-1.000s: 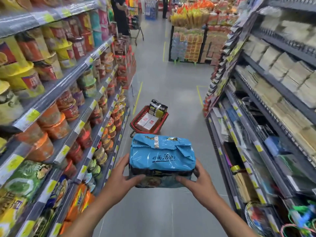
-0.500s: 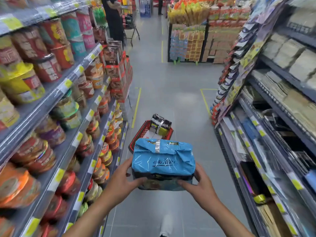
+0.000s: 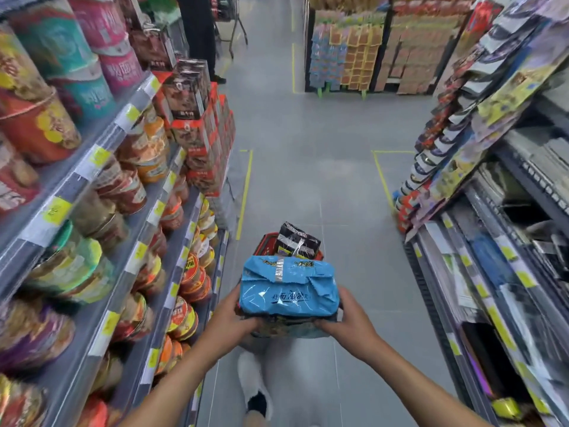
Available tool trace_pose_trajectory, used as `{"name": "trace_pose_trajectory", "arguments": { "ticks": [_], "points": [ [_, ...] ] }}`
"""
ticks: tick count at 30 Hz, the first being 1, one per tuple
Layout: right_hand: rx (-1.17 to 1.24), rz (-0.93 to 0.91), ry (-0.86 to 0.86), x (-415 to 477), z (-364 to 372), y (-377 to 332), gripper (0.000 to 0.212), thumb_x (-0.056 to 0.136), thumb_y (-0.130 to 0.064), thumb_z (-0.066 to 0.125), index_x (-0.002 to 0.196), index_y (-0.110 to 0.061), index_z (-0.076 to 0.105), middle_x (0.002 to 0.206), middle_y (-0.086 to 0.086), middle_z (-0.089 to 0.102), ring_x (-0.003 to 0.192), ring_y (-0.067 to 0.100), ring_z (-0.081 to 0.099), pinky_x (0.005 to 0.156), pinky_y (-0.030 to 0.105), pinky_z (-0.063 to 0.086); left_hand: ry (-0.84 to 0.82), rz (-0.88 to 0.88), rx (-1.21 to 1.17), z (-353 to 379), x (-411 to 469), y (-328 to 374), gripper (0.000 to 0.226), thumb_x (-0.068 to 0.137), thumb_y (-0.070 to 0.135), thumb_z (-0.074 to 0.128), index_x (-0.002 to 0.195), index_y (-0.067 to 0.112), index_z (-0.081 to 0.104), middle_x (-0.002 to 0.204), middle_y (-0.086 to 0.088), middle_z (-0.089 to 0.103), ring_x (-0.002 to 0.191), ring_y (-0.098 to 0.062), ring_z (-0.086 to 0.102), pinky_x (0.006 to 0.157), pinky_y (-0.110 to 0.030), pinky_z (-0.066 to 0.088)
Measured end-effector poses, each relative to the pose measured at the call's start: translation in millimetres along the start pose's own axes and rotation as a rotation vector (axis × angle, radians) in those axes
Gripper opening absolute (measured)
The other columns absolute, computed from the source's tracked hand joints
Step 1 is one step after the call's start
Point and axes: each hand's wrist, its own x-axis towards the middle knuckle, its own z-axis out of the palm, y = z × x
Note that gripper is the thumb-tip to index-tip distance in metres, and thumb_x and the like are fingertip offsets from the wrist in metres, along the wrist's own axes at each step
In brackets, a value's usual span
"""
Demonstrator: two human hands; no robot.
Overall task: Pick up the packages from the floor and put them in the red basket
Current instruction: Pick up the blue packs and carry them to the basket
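The red basket (image 3: 264, 241) had drawn nearer, now just above the blue package (image 3: 289, 291) gripped by the left hand (image 3: 229, 315) and right hand (image 3: 351, 320); dropping it in looked imminent.

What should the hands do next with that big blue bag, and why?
Probably carry the crinkly blue plastic package forward and lower it into the red basket. Left hand and right hand hold it above the floor, just short of the basket, where a dark package already sits.

basket (image 3: 265, 241) on floor (image 3: 308, 180) between shelves (image 3: 129, 211), behind held package (image 3: 289, 288).
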Motion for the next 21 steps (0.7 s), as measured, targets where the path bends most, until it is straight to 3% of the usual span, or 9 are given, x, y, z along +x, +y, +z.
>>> {"name": "trace_pose_trajectory", "arguments": {
  "ticks": [3, 5, 7, 9, 11, 14, 18, 21],
  "points": [
    [-0.042, 0.058, -0.017, 43.1, 12.0, 4.1, 0.075, 0.070, -0.015, 0.084, 0.120, -0.056, 0.045, 0.127, -0.028, 0.053, 0.125, 0.003, 0.051, 0.092, 0.002, 0.034, -0.023, -0.120, -0.043, -10.6, 48.7, -9.8, 0.065, 0.075, 0.009, 0.081, 0.124, 0.038, 0.050, 0.116, 0.023, 0.055, 0.109, -0.004, 0.061, 0.074, -0.009, 0.049],
    [-0.020, 0.117, -0.026, 73.9, 24.1, 5.8, 0.070, 0.065, -0.031, 0.083, 0.120, -0.057, 0.047, 0.130, -0.023, 0.056, 0.119, -0.007, 0.053, 0.090, 0.002, 0.037, -0.053, -0.191, -0.047, -22.3, 88.4, -15.7, 0.065, 0.064, 0.024, 0.073, 0.122, 0.042, 0.051, 0.121, 0.017, 0.047, 0.114, -0.015, 0.059, 0.087, -0.024, 0.053],
    [0.066, 0.199, -0.045, 100.7, 35.7, 8.9, 0.067, 0.068, -0.024, 0.088, 0.117, -0.051, 0.052, 0.127, -0.016, 0.061, 0.108, -0.016, 0.056, 0.082, 0.005, 0.044, -0.086, -0.245, -0.066, -28.9, 126.7, -18.8, 0.065, 0.063, 0.021, 0.067, 0.126, 0.036, 0.055, 0.122, 0.005, 0.048, 0.105, -0.014, 0.060, 0.091, -0.034, 0.057],
    [0.171, 0.292, -0.071, 125.0, 49.2, 21.0, 0.064, 0.074, -0.016, 0.090, 0.119, -0.043, 0.055, 0.123, -0.019, 0.064, 0.103, -0.019, 0.058, 0.080, 0.006, 0.047, -0.117, -0.273, -0.088, -28.0, 160.5, -20.8, 0.049, 0.077, -0.002, 0.065, 0.114, 0.030, 0.059, 0.108, -0.001, 0.058, 0.078, -0.002, 0.061, 0.066, -0.018, 0.055],
    [0.266, 0.379, -0.055, 149.8, 62.5, 31.8, 0.060, 0.076, -0.024, 0.090, 0.125, -0.038, 0.059, 0.123, -0.016, 0.068, 0.105, -0.012, 0.063, 0.083, 0.012, 0.052, -0.158, -0.339, -0.095, -26.4, 196.8, -30.8, 0.056, 0.083, -0.017, 0.054, 0.109, 0.032, 0.059, 0.099, 0.002, 0.065, 0.069, 0.001, 0.061, 0.054, -0.010, 0.046],
    [0.380, 0.518, 0.028, 194.3, 82.7, 50.9, 0.046, 0.087, -0.024, 0.080, 0.129, -0.027, 0.061, 0.127, -0.001, 0.070, 0.107, 0.006, 0.070, 0.087, 0.023, 0.057, -0.184, -0.455, -0.108, -26.8, 257.2, -58.7, 0.067, 0.080, -0.014, 0.050, 0.133, 0.028, 0.053, 0.108, 0.001, 0.069, 0.091, -0.010, 0.067, 0.061, -0.020, 0.051],
    [0.497, 0.636, 0.114, 245.8, 96.1, 77.1, 0.030, 0.098, -0.017, 0.065, 0.127, -0.023, 0.060, 0.118, -0.001, 0.072, 0.092, 0.003, 0.072, 0.064, 0.012, 0.051, -0.227, -0.612, -0.165, -11.2, 316.5, -83.3, 0.074, 0.071, -0.011, 0.045, 0.136, 0.026, 0.048, 0.114, -0.010, 0.066, 0.103, -0.027, 0.066, 0.064, -0.031, 0.051],
    [0.550, 0.708, 0.146, 285.8, 100.6, 105.8, 0.033, 0.093, -0.025, 0.069, 0.125, -0.024, 0.060, 0.116, 0.001, 0.072, 0.098, 0.014, 0.071, 0.065, 0.019, 0.053, -0.234, -0.690, -0.253, 9.2, 357.5, -100.4, 0.080, 0.062, -0.006, 0.046, 0.135, 0.026, 0.048, 0.117, -0.012, 0.064, 0.109, -0.031, 0.065, 0.076, -0.042, 0.058]
  ]
}}
